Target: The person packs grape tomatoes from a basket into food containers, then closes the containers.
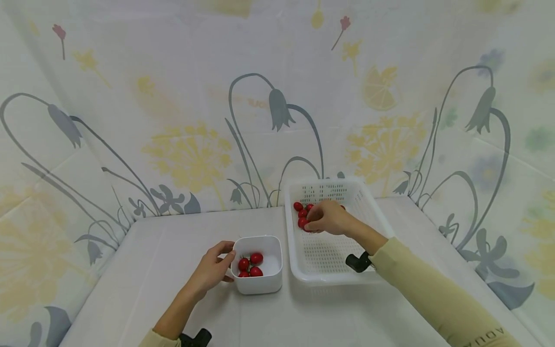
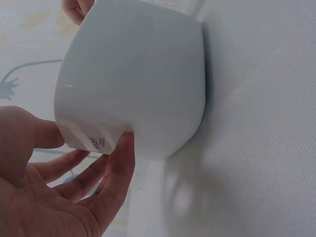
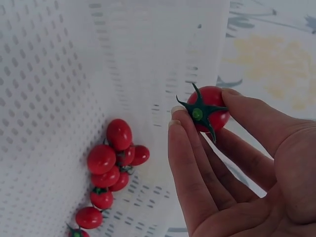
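Observation:
My right hand (image 1: 333, 218) is over the left part of a white perforated basket (image 1: 382, 217). In the right wrist view it pinches a red cherry tomato (image 3: 217, 117) with a green star-shaped calyx between thumb and fingers. Below the hand, several more cherry tomatoes (image 3: 101, 159) lie in a cluster against the basket's side. My left hand (image 1: 211, 268) holds the left side of a small white square container (image 1: 259, 285), thumb by the rim and fingers against the outer wall. Inside that container are several cherry tomatoes (image 1: 257, 259).
Container and basket stand side by side on a white-covered table (image 1: 173, 246), the basket to the right and reaching farther back. A flower-printed cloth (image 1: 191, 120) rises behind the table and along both sides.

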Motion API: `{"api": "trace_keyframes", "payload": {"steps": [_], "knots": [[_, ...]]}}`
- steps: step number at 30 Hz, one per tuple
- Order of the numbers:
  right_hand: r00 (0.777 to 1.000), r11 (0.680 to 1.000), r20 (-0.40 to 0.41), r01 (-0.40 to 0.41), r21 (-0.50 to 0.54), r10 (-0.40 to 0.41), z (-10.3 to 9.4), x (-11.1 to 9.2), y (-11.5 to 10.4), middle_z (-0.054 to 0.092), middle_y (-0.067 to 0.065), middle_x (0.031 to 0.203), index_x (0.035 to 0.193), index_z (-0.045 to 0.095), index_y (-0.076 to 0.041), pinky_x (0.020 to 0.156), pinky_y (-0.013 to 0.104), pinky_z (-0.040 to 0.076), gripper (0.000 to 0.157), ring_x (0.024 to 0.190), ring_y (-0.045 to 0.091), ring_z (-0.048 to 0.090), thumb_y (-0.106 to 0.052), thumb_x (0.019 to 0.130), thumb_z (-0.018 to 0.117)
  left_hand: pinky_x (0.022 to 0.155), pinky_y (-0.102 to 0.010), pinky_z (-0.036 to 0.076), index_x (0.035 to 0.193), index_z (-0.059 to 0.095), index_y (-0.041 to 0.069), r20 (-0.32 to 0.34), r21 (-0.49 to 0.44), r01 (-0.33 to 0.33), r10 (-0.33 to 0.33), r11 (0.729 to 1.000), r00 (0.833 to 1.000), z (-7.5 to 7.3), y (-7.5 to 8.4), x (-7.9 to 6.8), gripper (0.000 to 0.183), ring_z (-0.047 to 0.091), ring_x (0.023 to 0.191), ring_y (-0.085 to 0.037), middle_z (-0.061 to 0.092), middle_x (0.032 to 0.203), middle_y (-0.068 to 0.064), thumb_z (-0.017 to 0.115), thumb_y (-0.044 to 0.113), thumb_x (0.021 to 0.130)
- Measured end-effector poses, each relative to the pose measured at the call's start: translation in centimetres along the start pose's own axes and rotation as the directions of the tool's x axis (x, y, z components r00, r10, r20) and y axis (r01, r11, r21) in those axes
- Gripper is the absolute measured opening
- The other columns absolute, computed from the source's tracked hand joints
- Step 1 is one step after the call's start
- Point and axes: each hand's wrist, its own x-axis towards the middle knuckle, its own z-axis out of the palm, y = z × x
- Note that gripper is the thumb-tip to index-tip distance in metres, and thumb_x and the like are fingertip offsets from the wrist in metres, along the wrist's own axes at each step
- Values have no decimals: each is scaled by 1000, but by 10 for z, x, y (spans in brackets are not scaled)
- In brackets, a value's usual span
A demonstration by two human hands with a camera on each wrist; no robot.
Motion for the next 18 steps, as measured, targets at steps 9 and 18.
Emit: {"api": "trace_keyframes", "payload": {"steps": [9,18], "knots": [[999,999,-11,45,0,-45,4,-3,-6,74,8,86,93,74,-2,77,40,63,10,80,26,70,-11,92,75,65,-40,64,138,56,3,2,6,3,-3,1000,1000,-1,0,0,35,68,103,-31,58,137,-21,54,16,106],[999,999,-26,37,-28,-38,11,-5,-17,73,1,84,94,76,-8,73,31,61,9,78,17,68,-16,91,77,66,-41,64,138,56,2,9,5,-1,1,1000,1000,-1,0,0,35,68,102,-31,58,137,-21,54,16,106]]}}
